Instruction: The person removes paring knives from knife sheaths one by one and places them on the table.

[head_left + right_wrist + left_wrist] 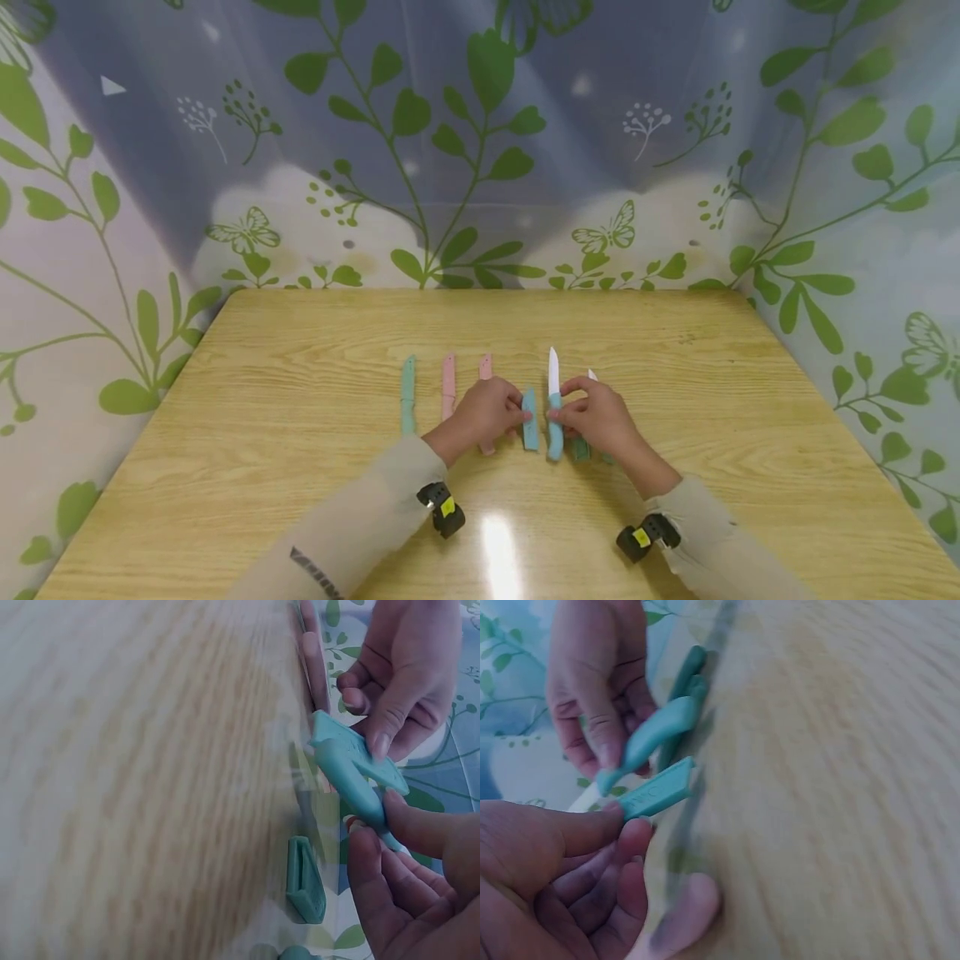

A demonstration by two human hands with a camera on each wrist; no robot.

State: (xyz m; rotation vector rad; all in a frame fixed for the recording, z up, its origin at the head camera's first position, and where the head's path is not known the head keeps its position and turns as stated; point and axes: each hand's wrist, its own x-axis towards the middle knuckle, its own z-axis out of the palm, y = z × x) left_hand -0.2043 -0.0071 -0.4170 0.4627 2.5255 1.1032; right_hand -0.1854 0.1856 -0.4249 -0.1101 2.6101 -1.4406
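Observation:
My left hand pinches a light blue knife sheath between thumb and fingers. Close to its right, a knife with a white blade and blue handle is held by my right hand, which pinches the handle near the blade. The blade is bare and points away from me. In the left wrist view the sheath lies beside the handle, both lifted off the tabletop. Beneath my right hand are a green sheath and a second white-bladed knife, mostly hidden.
On the wooden table, a green sheathed knife and a pink sheathed knife lie to the left. Another pink knife is partly covered by my left hand. A leaf-patterned cloth hangs behind the table.

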